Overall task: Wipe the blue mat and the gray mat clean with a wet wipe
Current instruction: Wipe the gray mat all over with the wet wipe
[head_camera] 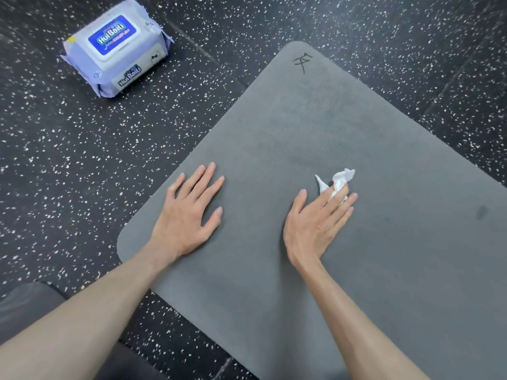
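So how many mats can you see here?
1: a gray mat on the speckled floor, both hands on it. No blue mat shows; it may lie outside the picture.

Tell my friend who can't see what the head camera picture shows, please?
A person's right hand presses a crumpled white wet wipe onto a gray mat on a dark speckled floor. The left hand rests flat on the mat's near left corner. A closed pack of wipes sits on the floor at upper left.
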